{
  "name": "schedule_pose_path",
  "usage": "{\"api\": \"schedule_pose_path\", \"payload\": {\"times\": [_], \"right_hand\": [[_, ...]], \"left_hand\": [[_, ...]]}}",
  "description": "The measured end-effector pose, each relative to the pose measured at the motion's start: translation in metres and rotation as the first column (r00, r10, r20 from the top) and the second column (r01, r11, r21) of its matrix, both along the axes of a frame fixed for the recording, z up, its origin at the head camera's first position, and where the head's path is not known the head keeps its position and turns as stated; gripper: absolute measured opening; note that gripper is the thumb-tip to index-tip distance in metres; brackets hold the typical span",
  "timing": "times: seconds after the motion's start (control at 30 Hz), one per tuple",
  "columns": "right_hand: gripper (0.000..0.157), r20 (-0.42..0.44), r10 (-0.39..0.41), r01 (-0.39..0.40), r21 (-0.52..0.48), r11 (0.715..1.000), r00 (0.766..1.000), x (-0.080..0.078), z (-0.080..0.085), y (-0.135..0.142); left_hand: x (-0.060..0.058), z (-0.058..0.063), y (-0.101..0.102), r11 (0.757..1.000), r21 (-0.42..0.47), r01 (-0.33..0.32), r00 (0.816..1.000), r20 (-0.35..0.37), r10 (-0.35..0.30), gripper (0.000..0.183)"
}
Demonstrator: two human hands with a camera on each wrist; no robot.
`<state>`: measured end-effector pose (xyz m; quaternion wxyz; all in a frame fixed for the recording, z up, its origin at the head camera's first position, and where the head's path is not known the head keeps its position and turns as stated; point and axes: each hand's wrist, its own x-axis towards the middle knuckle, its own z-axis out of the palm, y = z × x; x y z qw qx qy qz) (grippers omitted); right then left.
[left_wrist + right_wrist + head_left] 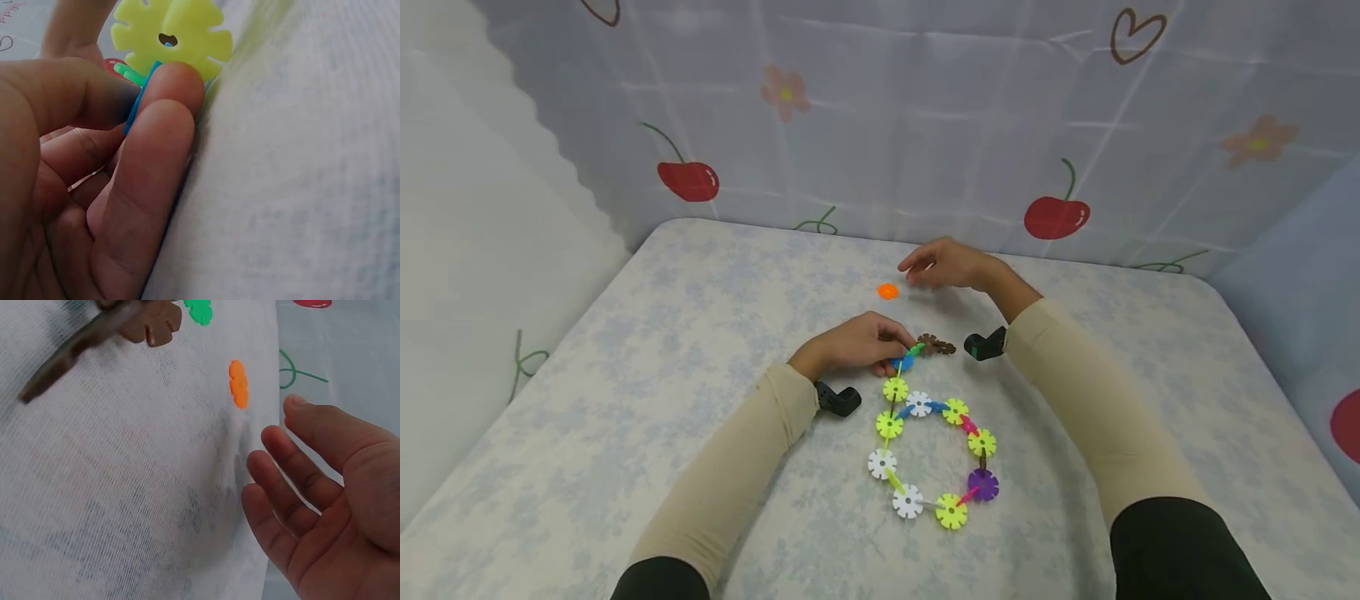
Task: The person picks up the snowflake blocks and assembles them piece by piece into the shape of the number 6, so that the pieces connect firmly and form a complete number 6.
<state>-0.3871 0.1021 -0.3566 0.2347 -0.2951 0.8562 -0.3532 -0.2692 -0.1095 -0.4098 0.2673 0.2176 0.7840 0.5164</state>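
Note:
In the head view my left hand (859,342) pinches a blue notched snowflake disc (903,363) at the far end of a chain of discs. A green disc (916,349) is slotted into the blue one. The left wrist view shows the blue disc (134,112) edge-on between thumb and fingers, with a yellow disc (187,28) just beyond. My right hand (951,265) hovers above the table's far part, fingers loosely bent and holding nothing. Beside its fingertips an orange disc (888,291) lies flat, apart from the hand (325,500).
The chain curves into a closed ring on the table, with white (908,502), yellow (952,512) and purple (983,484) discs. Two joined brown discs (936,344) lie just right of the left fingertips. A printed curtain (887,150) hangs behind the table's back edge.

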Motion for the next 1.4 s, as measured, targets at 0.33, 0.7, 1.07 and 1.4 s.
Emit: {"api": "schedule_pose_path", "payload": {"times": [0.33, 0.7, 1.07, 1.4], "right_hand": [[0.038, -0.043, 0.053, -0.044, 0.179, 0.983, 0.998, 0.000, -0.007, -0.022], [0.020, -0.146, 0.020, 0.011, 0.207, 0.978, 0.989, 0.005, -0.011, -0.026], [0.014, 0.145, -0.275, 0.287, -0.073, 0.955, 0.950, 0.016, -0.020, 0.025], [0.029, 0.334, -0.316, 0.376, -0.131, 0.917, 0.888, 0.053, -0.024, 0.071]], "left_hand": [[-0.003, -0.005, 0.004, 1.000, 0.011, 0.016, 1.000, -0.004, -0.016, 0.025], [-0.004, -0.005, 0.003, 1.000, 0.001, 0.011, 1.000, -0.018, -0.011, 0.025], [-0.003, -0.003, 0.002, 1.000, -0.016, -0.004, 1.000, -0.010, 0.003, 0.024], [-0.003, -0.004, 0.000, 1.000, -0.011, 0.008, 1.000, -0.030, -0.008, 0.027]]}}
